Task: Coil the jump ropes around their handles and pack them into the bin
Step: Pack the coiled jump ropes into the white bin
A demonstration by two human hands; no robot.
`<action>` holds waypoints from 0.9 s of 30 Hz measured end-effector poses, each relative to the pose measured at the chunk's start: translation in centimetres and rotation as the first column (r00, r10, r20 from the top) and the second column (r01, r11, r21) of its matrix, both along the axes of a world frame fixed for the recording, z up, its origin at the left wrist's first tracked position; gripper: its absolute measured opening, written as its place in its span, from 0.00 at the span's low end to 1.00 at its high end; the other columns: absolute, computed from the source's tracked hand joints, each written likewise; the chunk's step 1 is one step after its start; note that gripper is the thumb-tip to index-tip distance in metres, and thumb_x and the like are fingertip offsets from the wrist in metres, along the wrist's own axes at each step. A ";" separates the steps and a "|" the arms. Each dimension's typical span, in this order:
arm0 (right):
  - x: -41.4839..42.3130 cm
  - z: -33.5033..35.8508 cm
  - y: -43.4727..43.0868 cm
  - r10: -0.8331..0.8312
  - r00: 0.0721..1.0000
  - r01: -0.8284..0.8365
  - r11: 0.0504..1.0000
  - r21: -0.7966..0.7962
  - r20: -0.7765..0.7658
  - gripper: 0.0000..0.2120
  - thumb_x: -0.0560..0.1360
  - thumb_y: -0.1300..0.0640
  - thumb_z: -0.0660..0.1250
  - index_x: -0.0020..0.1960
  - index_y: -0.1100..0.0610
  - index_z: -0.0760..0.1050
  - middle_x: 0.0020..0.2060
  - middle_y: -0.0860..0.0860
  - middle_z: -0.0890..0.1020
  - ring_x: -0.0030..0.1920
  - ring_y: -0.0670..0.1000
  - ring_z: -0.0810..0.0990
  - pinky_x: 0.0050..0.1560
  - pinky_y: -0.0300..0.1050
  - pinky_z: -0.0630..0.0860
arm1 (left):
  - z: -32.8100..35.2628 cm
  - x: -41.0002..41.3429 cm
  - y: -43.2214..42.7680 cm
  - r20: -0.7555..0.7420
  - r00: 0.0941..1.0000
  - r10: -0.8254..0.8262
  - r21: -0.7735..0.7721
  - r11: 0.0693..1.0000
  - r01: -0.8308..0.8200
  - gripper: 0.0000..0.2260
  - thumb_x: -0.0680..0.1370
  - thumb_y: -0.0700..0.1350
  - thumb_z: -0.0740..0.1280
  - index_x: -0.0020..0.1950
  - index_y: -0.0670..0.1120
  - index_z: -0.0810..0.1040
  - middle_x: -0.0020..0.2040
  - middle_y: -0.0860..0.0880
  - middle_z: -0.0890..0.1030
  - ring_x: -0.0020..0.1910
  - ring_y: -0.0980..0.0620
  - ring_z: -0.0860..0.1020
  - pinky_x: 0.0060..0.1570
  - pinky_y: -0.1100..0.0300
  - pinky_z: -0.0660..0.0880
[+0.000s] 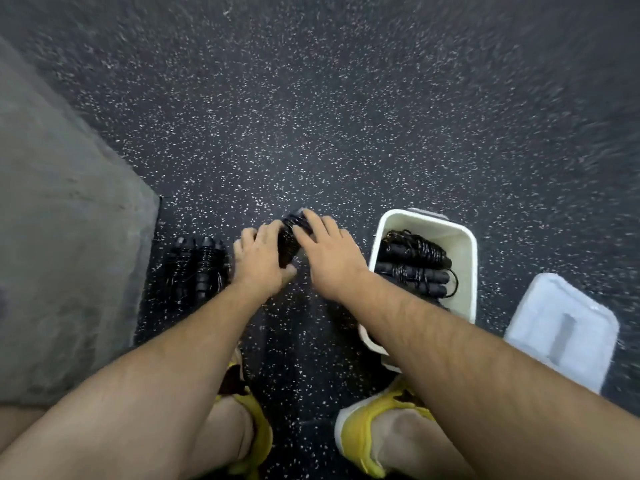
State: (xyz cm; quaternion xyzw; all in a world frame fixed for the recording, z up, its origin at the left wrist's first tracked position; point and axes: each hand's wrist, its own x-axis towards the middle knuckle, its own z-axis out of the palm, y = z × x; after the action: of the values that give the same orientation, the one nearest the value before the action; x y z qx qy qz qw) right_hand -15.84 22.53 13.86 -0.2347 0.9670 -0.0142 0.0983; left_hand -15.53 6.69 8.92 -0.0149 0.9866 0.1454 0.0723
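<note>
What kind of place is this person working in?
Probably a gym or fitness room: a dark speckled, rubber-like floor, and black jump ropes coiled around their handles, packed in a white bin.

A dark charcoal rubber floor (311,116) flecked with small white and grey specks fills the dimly lit view, and along its left edge lies a flat, dull grey slab-like mat (62,237), one corner pointing inward.
</note>
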 end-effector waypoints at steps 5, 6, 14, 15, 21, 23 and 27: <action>0.9 1.7 7.2 -0.128 0.981 0.129 0.992 -0.002 -0.145 0.41 0.78 0.49 0.65 0.82 0.56 0.45 0.81 0.56 0.47 0.80 0.60 0.48 0.77 0.59 0.53 | 6.2 -2.4 7.1 -0.078 0.952 -0.296 0.101 0.948 0.303 0.38 0.68 0.55 0.76 0.74 0.51 0.63 0.70 0.54 0.70 0.70 0.46 0.63 0.70 0.46 0.57; 1.2 2.1 8.8 -0.162 0.972 0.163 0.987 -0.004 -0.169 0.40 0.77 0.49 0.67 0.81 0.56 0.49 0.80 0.56 0.53 0.79 0.60 0.52 0.77 0.58 0.55 | 6.9 -2.5 8.7 -0.077 0.935 -0.347 0.084 0.932 0.353 0.38 0.68 0.55 0.75 0.74 0.50 0.63 0.70 0.54 0.70 0.69 0.47 0.64 0.69 0.46 0.58; 3.6 1.9 19.8 -0.331 0.927 0.336 0.942 0.000 -0.176 0.32 0.71 0.41 0.70 0.67 0.58 0.67 0.62 0.53 0.73 0.65 0.58 0.70 0.69 0.54 0.66 | 7.5 -2.3 18.9 -0.087 0.721 -0.687 0.007 0.724 0.690 0.36 0.69 0.54 0.71 0.75 0.53 0.62 0.69 0.57 0.71 0.69 0.50 0.63 0.69 0.52 0.58; 3.4 1.4 20.4 -0.346 0.924 0.353 0.936 0.013 -0.164 0.30 0.70 0.42 0.70 0.65 0.58 0.67 0.59 0.52 0.73 0.61 0.56 0.71 0.67 0.53 0.66 | 7.2 -2.2 20.0 -0.089 0.710 -0.698 -0.038 0.715 0.698 0.35 0.70 0.53 0.71 0.75 0.52 0.62 0.70 0.56 0.70 0.71 0.49 0.62 0.70 0.51 0.57; 1.9 -2.6 21.0 -0.373 0.926 0.376 0.926 0.039 -0.062 0.37 0.76 0.43 0.66 0.77 0.61 0.59 0.68 0.55 0.70 0.67 0.59 0.68 0.74 0.55 0.59 | 2.5 -2.5 21.6 -0.053 0.708 -0.704 -0.136 0.708 0.693 0.32 0.76 0.46 0.66 0.79 0.43 0.61 0.76 0.46 0.68 0.78 0.44 0.60 0.78 0.50 0.49; 2.1 -4.2 20.9 -0.395 0.918 0.396 0.917 0.041 -0.018 0.40 0.78 0.42 0.62 0.80 0.62 0.52 0.71 0.58 0.66 0.70 0.60 0.64 0.76 0.58 0.55 | 0.9 -2.6 21.1 -0.004 0.704 -0.710 -0.087 0.702 0.707 0.32 0.81 0.50 0.63 0.82 0.43 0.54 0.81 0.46 0.59 0.81 0.44 0.53 0.80 0.49 0.46; 2.3 -5.8 20.6 -0.437 0.894 0.444 0.893 -0.069 0.094 0.38 0.80 0.43 0.52 0.81 0.61 0.44 0.80 0.58 0.54 0.78 0.61 0.52 0.78 0.59 0.43 | -1.3 -3.5 21.1 0.001 0.710 -0.704 -0.046 0.709 0.704 0.26 0.87 0.49 0.51 0.82 0.42 0.50 0.83 0.44 0.51 0.82 0.45 0.46 0.80 0.53 0.42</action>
State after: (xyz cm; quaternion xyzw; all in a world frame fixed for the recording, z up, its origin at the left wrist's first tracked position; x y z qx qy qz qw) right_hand -13.56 43.14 8.05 -0.0129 0.9890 -0.0878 0.1185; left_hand -19.05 27.77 7.58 0.3616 0.9214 0.0859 0.1136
